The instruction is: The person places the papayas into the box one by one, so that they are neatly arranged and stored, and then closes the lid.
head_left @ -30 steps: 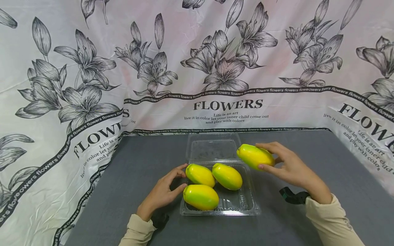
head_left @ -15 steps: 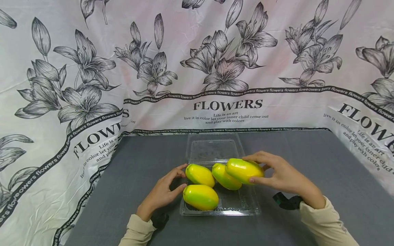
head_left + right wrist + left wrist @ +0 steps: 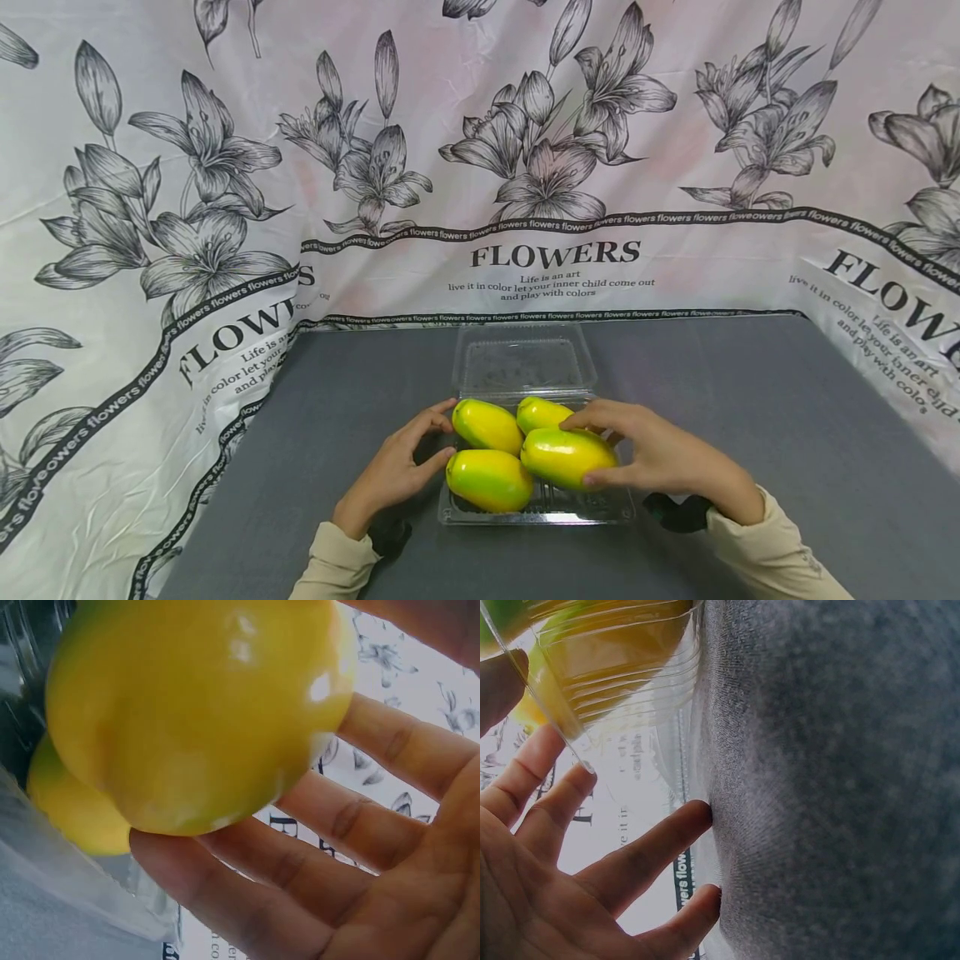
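Observation:
In the head view, my right hand (image 3: 648,446) grips a yellow-green mango (image 3: 568,458) between thumb and fingers, over the right part of a clear plastic box (image 3: 540,518). The right wrist view shows the fingers curved along this mango (image 3: 202,712), with a second mango (image 3: 79,806) partly hidden behind it. Three other mangoes sit in the box: one at back left (image 3: 487,428), one at front left (image 3: 489,482), and one at back right (image 3: 542,412), partly covered. My left hand (image 3: 401,467) touches the box's left side, fingers spread and fairly straight; its fingertips (image 3: 577,776) meet the clear wall.
The box's hinged lid (image 3: 525,360) lies folded back behind it on the grey tabletop (image 3: 360,367). A white cloth with printed flowers (image 3: 555,275) rises along the back and both sides. Dark straps (image 3: 678,512) sit on the wrists.
My right hand has carried its mango leftward and down, from beyond the box's right edge to over its right part, beside the others. The left hand has stayed in place.

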Action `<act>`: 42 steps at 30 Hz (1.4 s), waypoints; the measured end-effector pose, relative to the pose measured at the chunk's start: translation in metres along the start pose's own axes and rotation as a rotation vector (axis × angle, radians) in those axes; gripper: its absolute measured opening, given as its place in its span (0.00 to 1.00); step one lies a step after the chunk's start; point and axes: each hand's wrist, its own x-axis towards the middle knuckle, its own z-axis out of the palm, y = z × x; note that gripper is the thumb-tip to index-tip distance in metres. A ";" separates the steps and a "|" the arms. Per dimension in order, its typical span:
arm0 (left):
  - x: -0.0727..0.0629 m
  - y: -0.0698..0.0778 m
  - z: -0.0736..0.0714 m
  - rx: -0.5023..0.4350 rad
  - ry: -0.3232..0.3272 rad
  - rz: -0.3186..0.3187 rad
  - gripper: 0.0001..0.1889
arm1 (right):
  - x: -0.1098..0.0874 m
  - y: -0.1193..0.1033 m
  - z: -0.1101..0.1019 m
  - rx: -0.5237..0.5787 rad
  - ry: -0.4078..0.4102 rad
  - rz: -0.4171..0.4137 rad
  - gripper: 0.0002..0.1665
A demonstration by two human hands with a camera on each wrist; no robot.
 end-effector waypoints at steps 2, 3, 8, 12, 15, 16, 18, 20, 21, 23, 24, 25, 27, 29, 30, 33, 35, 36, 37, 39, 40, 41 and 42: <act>0.000 0.000 0.000 0.000 0.000 0.000 0.18 | 0.001 0.000 0.002 0.004 -0.019 0.000 0.33; 0.000 0.000 0.000 0.000 0.000 0.000 0.18 | 0.001 0.001 0.003 0.007 -0.028 0.000 0.33; 0.001 0.000 0.000 0.003 0.000 -0.003 0.17 | 0.003 0.002 0.006 0.021 -0.061 0.006 0.32; 0.001 0.000 0.000 0.002 -0.002 -0.005 0.15 | 0.003 0.003 0.008 0.011 -0.062 -0.013 0.32; 0.001 0.001 0.000 0.008 0.000 0.003 0.15 | 0.001 0.003 0.009 -0.043 -0.065 -0.022 0.31; 0.000 0.001 0.000 0.008 0.001 0.003 0.15 | 0.001 0.003 0.009 -0.057 -0.069 -0.022 0.32; -0.001 0.001 0.000 0.009 0.002 0.003 0.15 | 0.000 0.003 0.010 -0.086 -0.080 -0.019 0.32; -0.001 0.001 0.000 0.010 0.004 0.000 0.15 | 0.001 0.002 0.010 -0.084 -0.092 -0.008 0.32; -0.001 0.002 0.000 0.010 0.005 0.000 0.15 | 0.001 0.002 0.011 -0.084 -0.096 -0.005 0.32; -0.001 0.002 0.000 0.015 0.007 0.001 0.15 | 0.001 0.003 0.010 -0.089 -0.096 0.000 0.33; -0.001 0.003 0.000 0.016 0.009 0.002 0.16 | 0.001 0.003 0.010 -0.093 -0.096 0.001 0.33; 0.000 0.003 0.000 0.019 0.010 0.003 0.16 | 0.002 0.003 0.010 -0.096 -0.096 -0.001 0.32; 0.000 0.004 0.000 0.017 0.011 0.002 0.16 | 0.002 0.003 0.009 -0.106 -0.096 -0.011 0.32; 0.000 0.004 -0.001 0.015 0.009 -0.002 0.16 | 0.002 0.004 0.009 -0.113 -0.093 -0.026 0.32; 0.000 0.004 -0.001 0.015 0.009 -0.002 0.16 | 0.002 0.004 0.010 -0.112 -0.093 -0.035 0.31; 0.000 0.004 -0.001 0.021 0.010 0.000 0.16 | 0.003 0.005 0.010 -0.116 -0.093 -0.050 0.30; 0.000 0.003 -0.001 0.026 0.011 0.003 0.16 | 0.003 0.005 0.009 -0.115 -0.097 -0.051 0.30; 0.000 0.003 -0.001 0.028 0.012 0.005 0.16 | 0.003 0.005 0.009 -0.116 -0.100 -0.051 0.30; 0.000 0.002 -0.001 0.029 0.012 0.007 0.16 | 0.003 0.005 0.008 -0.114 -0.103 -0.051 0.29; 0.000 0.002 0.000 0.027 0.012 0.007 0.16 | 0.002 0.006 0.008 -0.117 -0.103 -0.053 0.28; 0.000 0.002 0.000 0.025 0.012 0.005 0.16 | 0.002 0.006 0.007 -0.113 -0.100 -0.055 0.27; 0.000 0.002 0.000 0.023 0.011 0.004 0.15 | 0.002 0.006 0.006 -0.116 -0.093 -0.057 0.25; 0.000 0.002 0.000 0.022 0.011 0.003 0.15 | 0.002 0.006 0.006 -0.115 -0.084 -0.057 0.24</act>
